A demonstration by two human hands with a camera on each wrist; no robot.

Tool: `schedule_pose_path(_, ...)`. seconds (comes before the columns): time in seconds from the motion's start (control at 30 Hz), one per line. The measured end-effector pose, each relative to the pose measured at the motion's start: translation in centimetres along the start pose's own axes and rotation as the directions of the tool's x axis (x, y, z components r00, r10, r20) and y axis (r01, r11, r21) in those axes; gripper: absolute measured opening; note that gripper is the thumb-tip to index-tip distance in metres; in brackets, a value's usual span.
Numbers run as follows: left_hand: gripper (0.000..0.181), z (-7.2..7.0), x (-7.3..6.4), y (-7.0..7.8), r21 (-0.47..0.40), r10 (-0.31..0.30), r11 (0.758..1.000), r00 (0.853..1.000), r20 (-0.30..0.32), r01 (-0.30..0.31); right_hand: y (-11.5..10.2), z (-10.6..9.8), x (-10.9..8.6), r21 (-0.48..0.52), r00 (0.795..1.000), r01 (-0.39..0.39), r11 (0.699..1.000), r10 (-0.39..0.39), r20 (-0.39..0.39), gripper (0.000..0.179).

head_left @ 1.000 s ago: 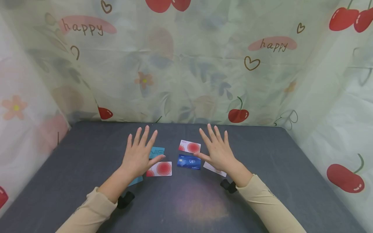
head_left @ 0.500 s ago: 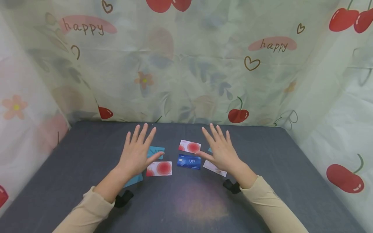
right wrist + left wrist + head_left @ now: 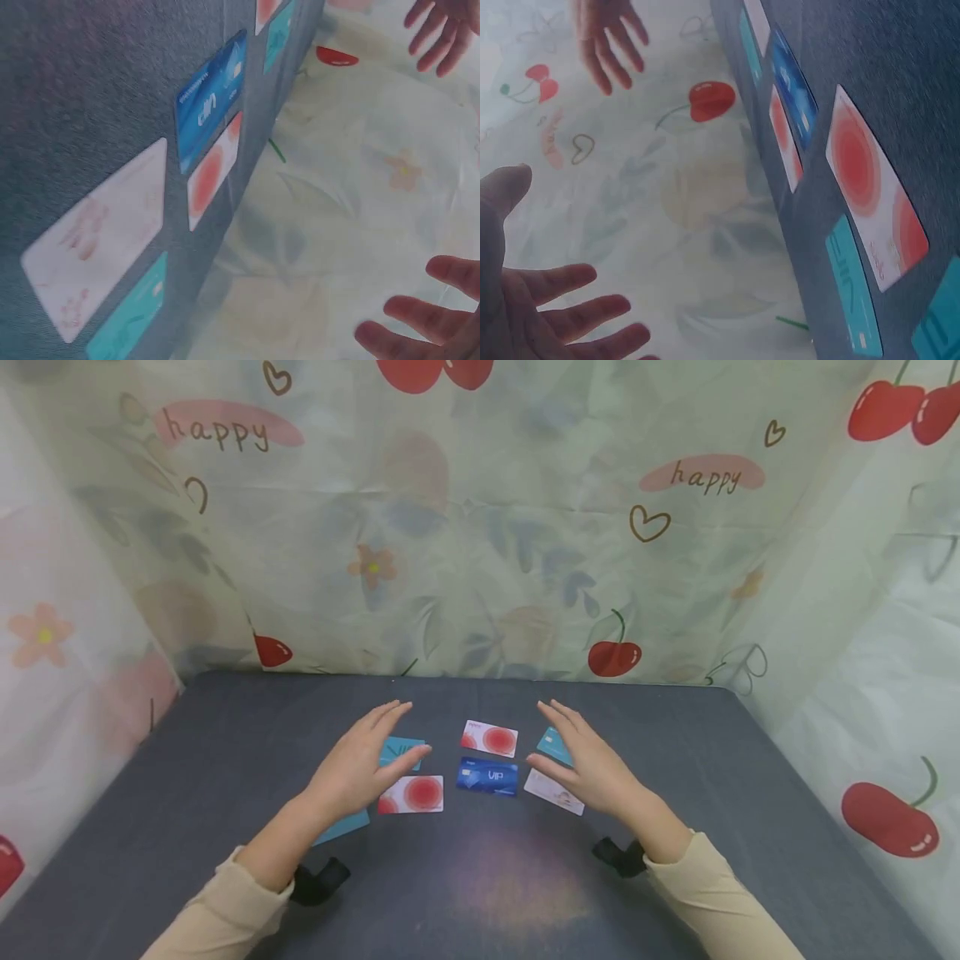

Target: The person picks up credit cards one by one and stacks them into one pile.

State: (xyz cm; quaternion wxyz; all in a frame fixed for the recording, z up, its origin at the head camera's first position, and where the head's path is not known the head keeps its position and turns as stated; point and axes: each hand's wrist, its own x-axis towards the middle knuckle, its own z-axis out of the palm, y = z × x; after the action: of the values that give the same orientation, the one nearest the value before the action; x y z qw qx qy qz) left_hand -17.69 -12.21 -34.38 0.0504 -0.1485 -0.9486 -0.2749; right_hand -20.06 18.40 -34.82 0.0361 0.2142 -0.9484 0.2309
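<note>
My left hand (image 3: 352, 772) hovers above the left cards with its fingers extended and its thumb apart, holding nothing. Partly behind it lie a teal VIP card (image 3: 407, 746), a white card with red circles (image 3: 422, 794) and a second teal card (image 3: 348, 827). Over the right cards my right hand (image 3: 600, 772) is raised in the same way, its fingers straight and bare of any object. Beneath it are a teal card (image 3: 552, 745), partly covered, and a pale pink card (image 3: 553, 792). Between the hands lie a blue VIP card (image 3: 487, 776) and another red-circled card (image 3: 491, 739).
The cards lie flat on a dark grey table (image 3: 480, 877). A printed curtain (image 3: 480, 527) with cherries and flowers hangs behind the table's back edge and along both sides. Black straps (image 3: 321, 882) show at both wrists.
Both hands have turned so the palms face each other more, and the spread fingers have drawn together. The right hand has shifted rightward, uncovering more of the teal card. The cards have not moved.
</note>
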Motion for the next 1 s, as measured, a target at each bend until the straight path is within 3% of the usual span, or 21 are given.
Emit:
schedule_pose_path(0.13, 0.065, 0.5, 0.1, 0.8, -0.11, -0.015, 0.994, 0.998, 0.064, 0.022, 0.8, 0.3, -0.6, 0.053, 1.0, -0.024, 0.998, 0.024, 0.003, 0.07)
schedule_pose_path(0.3, 0.061, 1.9, 0.5, 1.8, -0.163, 0.027, 0.987, 0.992, 0.12, -0.007, 2.1, 0.9, -1.3, 0.106, 1.0, -0.022, 0.994, 0.023, -0.009, 0.061)
schedule_pose_path(0.43, 0.055, 3.3, 1.1, 2.5, -0.212, 0.038, 0.977, 0.988, 0.147, -0.006, 3.0, 1.3, -1.7, 0.137, 1.0, -0.009, 0.991, 0.011, -0.011, 0.056)
schedule_pose_path(0.57, 0.051, 4.6, 1.7, 3.0, -0.268, 0.049, 0.963, 0.985, 0.163, -0.003, 3.7, 1.5, -2.1, 0.136, 0.999, -0.044, 0.99, 0.044, 0.003, 0.056)
schedule_pose_path(0.77, 0.045, 6.5, 2.8, 3.5, -0.355, 0.114, 0.934, 0.977, 0.179, -0.044, 4.5, 1.8, -2.4, 0.135, 0.998, -0.064, 0.989, 0.065, 0.002, 0.053)
schedule_pose_path(1.0, 0.042, 8.8, 4.2, 4.5, -0.398, 0.177, 0.914, 0.959, 0.222, -0.076, 5.3, 2.3, -2.6, 0.154, 0.995, -0.1, 0.983, 0.1, 0.012, 0.048)
